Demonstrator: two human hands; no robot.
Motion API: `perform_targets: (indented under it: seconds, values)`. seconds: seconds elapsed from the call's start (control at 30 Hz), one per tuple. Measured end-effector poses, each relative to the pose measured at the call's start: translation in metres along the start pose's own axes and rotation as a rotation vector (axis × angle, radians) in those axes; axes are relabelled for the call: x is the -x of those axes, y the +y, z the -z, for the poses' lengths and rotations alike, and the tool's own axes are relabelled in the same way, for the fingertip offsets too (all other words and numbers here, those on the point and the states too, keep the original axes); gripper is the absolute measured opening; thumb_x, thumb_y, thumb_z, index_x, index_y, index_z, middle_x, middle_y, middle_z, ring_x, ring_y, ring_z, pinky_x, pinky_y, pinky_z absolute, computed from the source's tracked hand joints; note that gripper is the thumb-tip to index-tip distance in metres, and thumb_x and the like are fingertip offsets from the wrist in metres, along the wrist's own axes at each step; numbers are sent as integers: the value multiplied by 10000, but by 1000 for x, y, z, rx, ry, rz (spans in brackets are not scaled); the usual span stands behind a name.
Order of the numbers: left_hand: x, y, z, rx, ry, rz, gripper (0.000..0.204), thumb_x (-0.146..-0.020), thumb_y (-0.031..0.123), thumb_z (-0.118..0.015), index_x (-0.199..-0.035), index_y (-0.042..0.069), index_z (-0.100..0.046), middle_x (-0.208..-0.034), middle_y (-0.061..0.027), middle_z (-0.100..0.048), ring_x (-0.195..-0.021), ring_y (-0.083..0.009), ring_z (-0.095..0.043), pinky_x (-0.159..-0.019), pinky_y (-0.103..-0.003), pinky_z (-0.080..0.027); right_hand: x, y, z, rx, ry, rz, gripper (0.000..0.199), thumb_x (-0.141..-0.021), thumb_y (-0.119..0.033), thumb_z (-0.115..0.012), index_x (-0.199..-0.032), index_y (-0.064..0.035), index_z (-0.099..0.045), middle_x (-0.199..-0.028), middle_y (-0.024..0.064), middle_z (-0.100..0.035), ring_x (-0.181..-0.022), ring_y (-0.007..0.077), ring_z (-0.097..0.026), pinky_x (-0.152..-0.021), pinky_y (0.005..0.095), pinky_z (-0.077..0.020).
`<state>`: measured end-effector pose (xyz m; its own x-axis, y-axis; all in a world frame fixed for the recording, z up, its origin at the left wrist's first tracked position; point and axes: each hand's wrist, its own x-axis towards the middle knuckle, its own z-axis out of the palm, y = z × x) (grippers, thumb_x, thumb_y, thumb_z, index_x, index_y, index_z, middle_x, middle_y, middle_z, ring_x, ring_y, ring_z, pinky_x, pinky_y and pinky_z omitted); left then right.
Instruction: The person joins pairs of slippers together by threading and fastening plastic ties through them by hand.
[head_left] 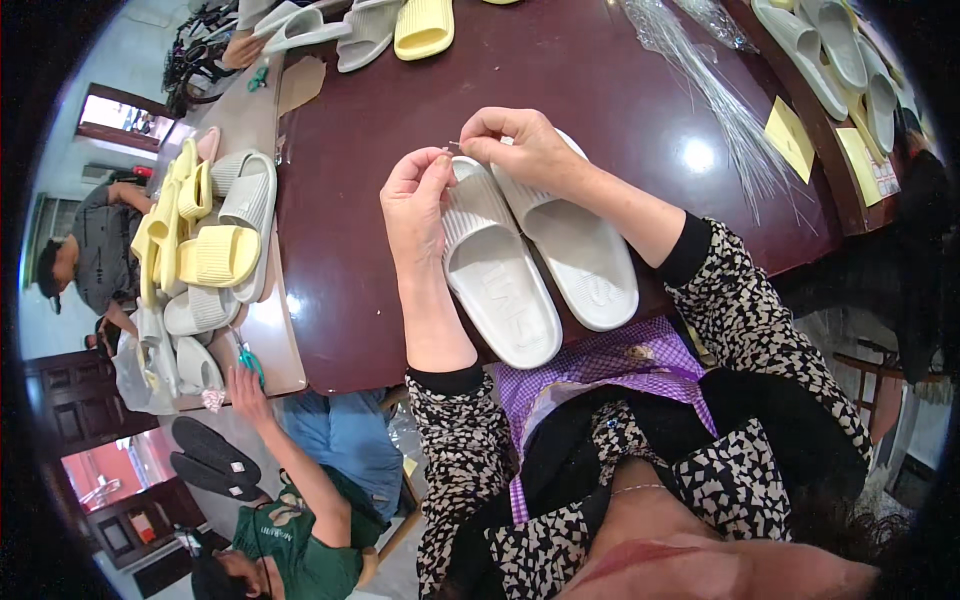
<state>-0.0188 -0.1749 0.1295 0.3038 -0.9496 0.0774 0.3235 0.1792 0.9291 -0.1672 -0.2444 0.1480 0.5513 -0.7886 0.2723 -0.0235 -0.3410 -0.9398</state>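
A pair of pale grey slide slippers, the left one (505,315) and the right one (590,265), lies side by side on the table before me, heels toward my body. At their toe ends my left hand (415,205) is closed in a pinch, thumb against fingers. Closed the same way, my right hand (525,150) reaches over the right slipper's toe. Between the fingertips a short bit of a thin pale strand shows; most of it is hidden by the fingers.
A bundle of thin clear strands (715,95) lies right of my hands, near a yellow paper (790,138). Grey and yellow slippers (225,255) are piled on the left table. A person in green (300,540) reaches toward teal-handled scissors (250,362). More slippers (423,28) line the far edge.
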Motion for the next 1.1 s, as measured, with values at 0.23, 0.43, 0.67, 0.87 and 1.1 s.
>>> perform_targets:
  seconds: [0.23, 0.43, 0.67, 0.87, 1.1]
  values:
    - [0, -2, 0, 12, 17, 3, 75, -819, 59, -631, -871, 5, -633, -720, -9, -608, -602, -48, -521, -528, -162, -378, 1, 2, -2, 80, 1, 75, 67, -797, -66, -606, -783, -2, -615, -680, 4, -589, -670, 68, -529, -630, 230, -433]
    - [4, -2, -4, -15, 74, -5, 67, -814, 49, -634, -860, 0, -631, -744, -30, -631, -635, -65, -560, -517, -179, -415, 0, 1, -1, 178, -14, 109, 59, -769, -64, -618, -760, -6, -615, -644, 33, -591, -641, 99, -543, -622, 247, -434]
    - [8, -2, -9, -114, 166, -59, 39, -804, 5, -622, -841, -8, -624, -783, -78, -642, -672, -101, -590, -509, -195, -435, 4, -6, -1, 312, 11, 198, 75, -761, -110, -627, -737, -38, -626, -622, 32, -582, -604, 142, -533, -730, 298, -413]
    - [9, -2, -10, -126, 158, -88, 23, -811, 30, -634, -814, 8, -631, -738, -27, -622, -601, -47, -538, -492, -179, -434, 2, -5, -3, 342, 45, 279, 80, -735, -76, -607, -718, 1, -620, -608, 106, -596, -536, 165, -571, -586, 300, -434]
    - [9, -3, -10, -136, 162, -85, 11, -803, 19, -638, -803, 10, -632, -720, -14, -612, -576, -39, -521, -483, -172, -430, 1, -2, -2, 358, 44, 285, 82, -732, -77, -607, -717, 3, -617, -605, 110, -595, -529, 178, -573, -573, 300, -441]
